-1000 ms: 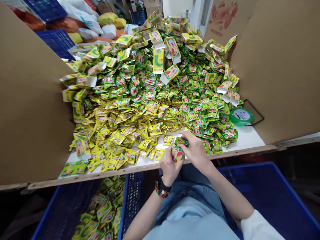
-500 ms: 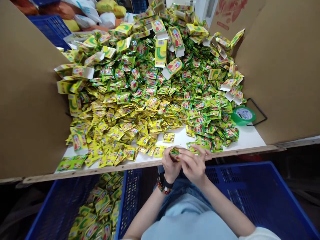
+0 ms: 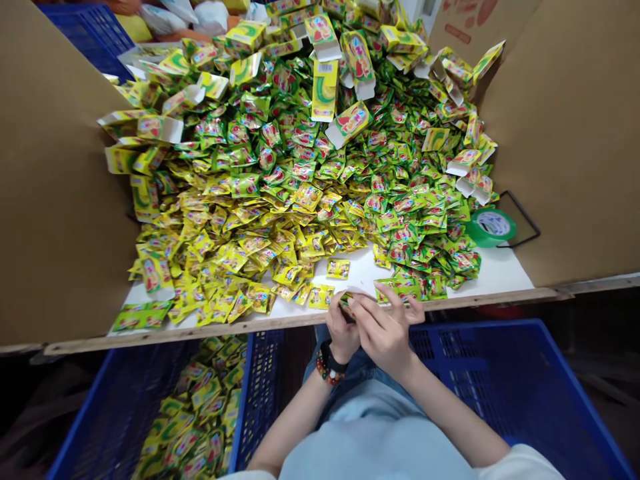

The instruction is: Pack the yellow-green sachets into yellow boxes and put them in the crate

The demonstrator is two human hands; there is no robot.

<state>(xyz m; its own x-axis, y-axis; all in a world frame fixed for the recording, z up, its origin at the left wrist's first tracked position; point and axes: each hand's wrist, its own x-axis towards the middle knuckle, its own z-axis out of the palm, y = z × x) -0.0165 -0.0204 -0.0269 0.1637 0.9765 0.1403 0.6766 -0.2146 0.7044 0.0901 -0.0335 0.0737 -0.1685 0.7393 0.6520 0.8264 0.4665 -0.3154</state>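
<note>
Close to the table's front edge, my left hand (image 3: 344,333) is closed around a small box (image 3: 348,305) that shows green and red printing and what looks like a white flap. My right hand (image 3: 387,330) has its fingertips pressed on the box's top; its other fingers stick out to the right. Most of the box is hidden by my fingers. Just beyond my hands lie a yellow packet (image 3: 321,296), another yellow packet (image 3: 338,269) and a green packet strip (image 3: 400,289).
A large heap of green packets (image 3: 305,153) and yellow packets (image 3: 235,260) covers the table (image 3: 500,273), with open cartons (image 3: 325,90) on top. Green tape (image 3: 493,228) sits at right. Cardboard walls (image 3: 565,147) flank both sides. Blue crates (image 3: 540,387) stand below, the left one holding filled cartons (image 3: 200,400).
My right-hand fingers have closed in further over the top of the small box. My left hand still holds it in nearly the same place. The view has tilted slightly downward.
</note>
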